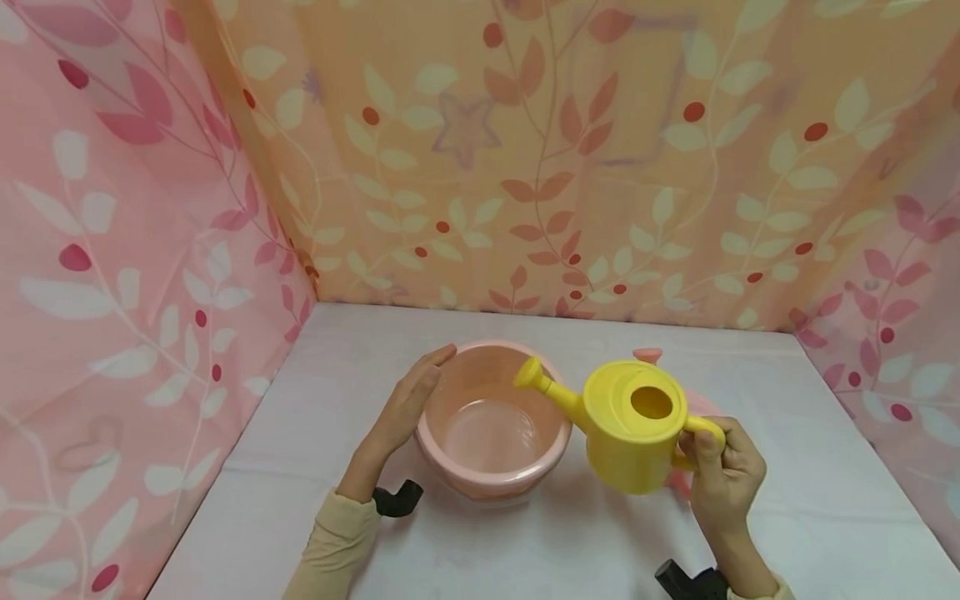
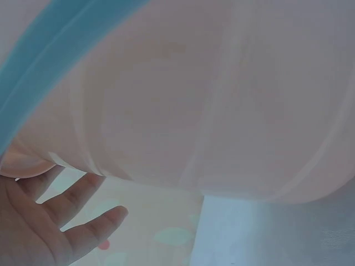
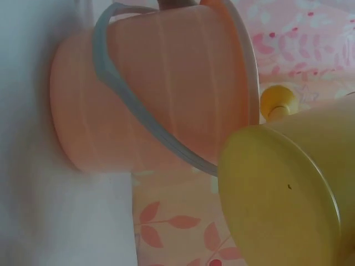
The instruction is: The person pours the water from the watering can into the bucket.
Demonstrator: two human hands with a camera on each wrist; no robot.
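A pink bucket [image 1: 495,481] stands upright on the table, with a blue handle [image 3: 152,130] hanging along its side in the right wrist view. My left hand [image 1: 405,404] rests against the bucket's left rim, its fingers extended; the left wrist view shows them spread beside the wall. By its handle, my right hand [image 1: 727,479] grips a yellow watering can [image 1: 630,458], held up to the right of the bucket. The can's spout head [image 1: 531,373] points left, over the bucket's right rim. No water shows coming from it.
Partly hidden behind the yellow can is a pink object [image 1: 701,405], with a small pink flared piece [image 1: 647,355] sticking up beyond it. A white cloth [image 1: 300,467] covers the table. Leaf-patterned curtains [image 1: 525,167] enclose the back and both sides.
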